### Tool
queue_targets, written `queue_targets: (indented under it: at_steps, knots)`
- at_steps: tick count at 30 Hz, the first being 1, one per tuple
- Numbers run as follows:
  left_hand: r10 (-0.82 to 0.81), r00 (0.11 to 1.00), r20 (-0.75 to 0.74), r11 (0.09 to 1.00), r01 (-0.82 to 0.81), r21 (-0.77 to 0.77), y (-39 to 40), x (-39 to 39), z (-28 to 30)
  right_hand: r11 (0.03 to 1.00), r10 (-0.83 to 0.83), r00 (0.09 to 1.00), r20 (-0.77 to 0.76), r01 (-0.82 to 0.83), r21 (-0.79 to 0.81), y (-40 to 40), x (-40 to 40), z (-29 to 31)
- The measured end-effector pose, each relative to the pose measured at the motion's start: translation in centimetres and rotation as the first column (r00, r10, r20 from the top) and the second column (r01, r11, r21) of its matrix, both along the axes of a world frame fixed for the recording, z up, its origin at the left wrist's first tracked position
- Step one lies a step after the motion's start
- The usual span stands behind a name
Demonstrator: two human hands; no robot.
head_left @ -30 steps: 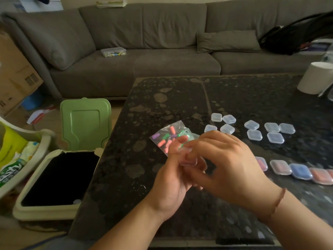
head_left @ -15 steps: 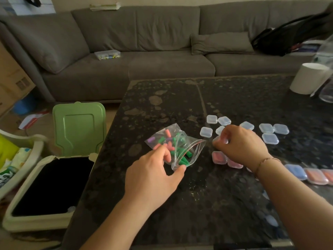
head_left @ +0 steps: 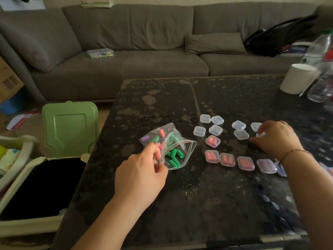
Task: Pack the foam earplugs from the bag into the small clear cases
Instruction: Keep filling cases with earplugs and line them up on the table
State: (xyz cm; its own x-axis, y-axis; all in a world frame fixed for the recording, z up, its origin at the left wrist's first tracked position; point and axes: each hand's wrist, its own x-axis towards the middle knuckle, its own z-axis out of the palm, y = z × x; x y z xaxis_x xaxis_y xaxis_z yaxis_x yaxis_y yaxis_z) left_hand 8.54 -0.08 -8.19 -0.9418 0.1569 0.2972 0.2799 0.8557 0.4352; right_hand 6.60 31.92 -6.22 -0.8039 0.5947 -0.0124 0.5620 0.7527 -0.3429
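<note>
A clear zip bag (head_left: 177, 154) of green, pink and purple foam earplugs lies open on the dark table (head_left: 198, 204). My left hand (head_left: 142, 174) pinches the bag's near edge at its mouth. Several empty clear cases (head_left: 215, 130) sit to the right of the bag. Below them lies a row of filled cases with pink earplugs (head_left: 212, 156), and one more filled case (head_left: 213, 141) sits above that row. My right hand (head_left: 275, 139) reaches over the far right empty cases, its fingers curled round one small clear case (head_left: 260, 134).
A white cup (head_left: 297, 78) and clear plastic bottles (head_left: 322, 87) stand at the table's far right. An open bin with a green lid (head_left: 70, 129) stands left of the table. A grey sofa (head_left: 144, 51) runs behind, holding a small plastic box (head_left: 100, 53).
My right hand has set down the filled pink case and moved right to the far empty cases. My left hand has taken hold of the bag's mouth.
</note>
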Motion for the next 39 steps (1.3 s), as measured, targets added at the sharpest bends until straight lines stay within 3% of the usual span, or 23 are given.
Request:
queue_targets:
  at_steps: [5,8,11,12,14,16,17,20,24,26,29,35,39]
  knots:
    - [-0.054,0.997,-0.064,0.997,0.057,0.048,-0.2,0.1,-0.4,0.997,-0.021,0.996,-0.085,0.014,-0.081,1.2,0.0,-0.8]
    - [-0.116,0.979,-0.168,0.944,0.161,0.287,-0.2,0.0,-0.6,0.994,0.014,0.985,-0.171,-0.032,-0.108,0.5,0.5,0.1]
    - [-0.227,0.973,-0.04,0.696,0.191,0.693,0.6,0.8,0.5,0.975,0.174,0.874,-0.453,-0.216,-0.043,-3.7,2.1,2.2]
    - [-0.291,0.956,0.04,0.593,0.147,0.792,1.0,1.2,0.9,0.938,0.271,0.802,-0.532,-0.345,-0.043,-5.8,3.0,2.9]
    - [-0.43,0.884,0.183,0.447,0.032,0.894,1.5,1.8,1.4,0.773,0.508,0.627,-0.591,-0.634,-0.008,-9.7,4.8,3.8]
    - [-0.58,0.774,0.254,0.331,-0.061,0.942,1.8,2.2,1.6,0.605,0.697,0.467,-0.544,-0.79,0.097,-11.7,5.5,3.4]
    - [-0.64,0.723,0.261,0.275,-0.101,0.956,1.8,2.3,1.6,0.561,0.73,0.429,-0.533,-0.82,0.109,-12.2,5.5,3.1]
    - [-0.729,0.644,0.233,0.13,-0.205,0.97,1.5,2.2,1.6,0.524,0.745,0.362,-0.56,-0.837,0.156,-12.4,5.2,2.8]
    - [-0.778,0.602,0.18,-0.046,-0.34,0.939,1.4,2.0,1.5,0.453,0.801,0.261,-0.54,-0.852,0.261,-11.9,5.2,2.4]
    - [-0.786,0.599,0.154,-0.119,-0.39,0.913,1.4,2.0,1.3,0.462,0.789,0.239,-0.567,-0.838,0.291,-11.9,5.3,2.2]
    - [-0.8,0.588,0.119,-0.163,-0.403,0.9,1.4,1.8,1.1,0.521,0.753,0.244,-0.611,-0.788,0.327,-12.0,5.4,2.2]
    - [-0.796,0.596,0.103,-0.137,-0.344,0.929,1.6,1.7,0.8,0.504,0.806,0.193,-0.559,-0.719,0.479,-12.3,5.2,1.9]
    - [-0.79,0.603,0.107,-0.115,-0.318,0.941,1.7,1.7,0.5,0.53,0.795,0.195,-0.575,-0.684,0.501,-12.6,5.3,1.7]
